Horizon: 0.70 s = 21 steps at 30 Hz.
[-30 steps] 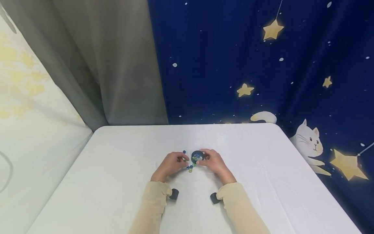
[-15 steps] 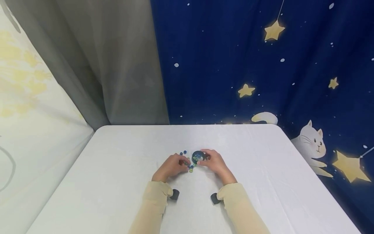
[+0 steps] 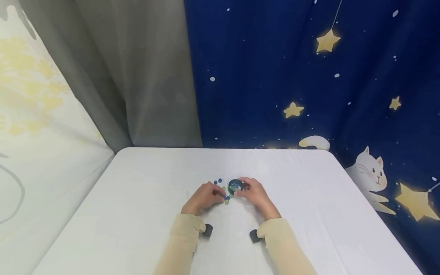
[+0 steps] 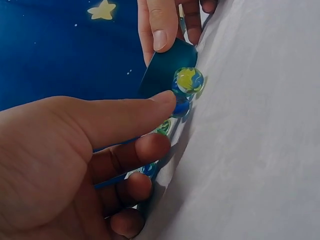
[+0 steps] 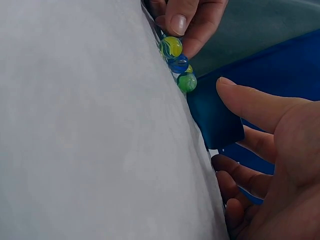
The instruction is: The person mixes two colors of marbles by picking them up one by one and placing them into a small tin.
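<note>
In the head view my right hand (image 3: 253, 194) holds a small round dark teal cup (image 5: 215, 117) by its side, thumb on the near side and fingers on the far side. Several blue and green marbles (image 3: 235, 186) show inside it. Just left of the cup, my left hand (image 3: 206, 196) reaches down among loose glass marbles, thumb and fingers apart. Its thumb tip overlaps a blue marble (image 4: 181, 109) in the left wrist view. Against that marble sits a yellow-and-blue one (image 4: 190, 80). A green marble (image 5: 187, 82) lies right by the cup's wall.
Two blue marbles (image 3: 220, 180) lie beyond the left fingertips, with a yellowish marble (image 3: 224, 188) between hand and cup. Everything stands on a white-covered table (image 3: 154, 168). Black wrist-camera mounts (image 3: 254, 236) sit at both sleeves. Grey and starry blue curtains (image 3: 254, 76) hang behind.
My left fingertips have moved nearer to the person, uncovering a second blue marble and a yellowish one. The right hand keeps holding the cup. The head view has shifted slightly.
</note>
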Tool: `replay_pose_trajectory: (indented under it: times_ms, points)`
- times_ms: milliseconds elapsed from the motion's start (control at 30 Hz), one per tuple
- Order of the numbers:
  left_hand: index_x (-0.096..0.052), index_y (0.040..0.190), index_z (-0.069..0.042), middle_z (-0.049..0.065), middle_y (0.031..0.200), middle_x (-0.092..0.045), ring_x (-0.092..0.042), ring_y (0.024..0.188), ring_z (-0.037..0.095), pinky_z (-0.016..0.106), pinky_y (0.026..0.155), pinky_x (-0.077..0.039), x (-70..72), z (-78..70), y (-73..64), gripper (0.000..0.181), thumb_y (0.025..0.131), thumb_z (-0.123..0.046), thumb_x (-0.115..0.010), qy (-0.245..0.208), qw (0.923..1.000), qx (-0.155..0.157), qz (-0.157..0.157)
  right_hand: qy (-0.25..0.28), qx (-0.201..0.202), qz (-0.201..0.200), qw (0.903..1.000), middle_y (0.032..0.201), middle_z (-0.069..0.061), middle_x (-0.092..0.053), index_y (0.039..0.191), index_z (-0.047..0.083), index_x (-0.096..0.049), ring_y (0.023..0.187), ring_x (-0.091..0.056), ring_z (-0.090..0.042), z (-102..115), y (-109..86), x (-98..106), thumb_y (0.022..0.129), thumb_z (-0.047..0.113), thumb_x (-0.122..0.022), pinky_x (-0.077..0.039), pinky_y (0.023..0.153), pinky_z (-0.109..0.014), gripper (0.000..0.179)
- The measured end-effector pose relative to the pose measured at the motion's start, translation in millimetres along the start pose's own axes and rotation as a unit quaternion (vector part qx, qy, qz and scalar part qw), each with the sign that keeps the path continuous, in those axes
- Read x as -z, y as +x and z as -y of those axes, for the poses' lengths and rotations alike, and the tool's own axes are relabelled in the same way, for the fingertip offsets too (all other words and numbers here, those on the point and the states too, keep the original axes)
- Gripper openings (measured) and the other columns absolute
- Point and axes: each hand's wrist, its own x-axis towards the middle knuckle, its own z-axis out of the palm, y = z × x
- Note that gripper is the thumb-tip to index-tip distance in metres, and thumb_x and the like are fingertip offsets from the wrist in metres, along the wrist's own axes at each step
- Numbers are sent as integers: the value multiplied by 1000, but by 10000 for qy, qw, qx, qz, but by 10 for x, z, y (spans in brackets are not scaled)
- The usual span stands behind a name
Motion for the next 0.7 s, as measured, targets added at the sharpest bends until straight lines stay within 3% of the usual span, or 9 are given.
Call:
replay_pose_trajectory:
  times_ms: [267,700]
  points:
    - [-76,93,-19,-6,77,-56,-50,76,14,33,72,-42,-36,-9,-13,13,81,-17,-77,-20,9998,170,31,-14,-7,-27,10000,113,-12,-63,129,10,-62,106,-59,-32,-11,-42,-1,76,23,-83,-46,90,-50,58]
    - [-75,93,-19,-4,76,-56,-50,74,15,33,71,-42,-6,6,-23,14,80,-15,-77,-134,9999,37,8,-32,-63,-10,10000,115,-11,-62,131,13,-61,108,-58,-31,29,-52,-2,77,25,-82,-45,92,-50,59]
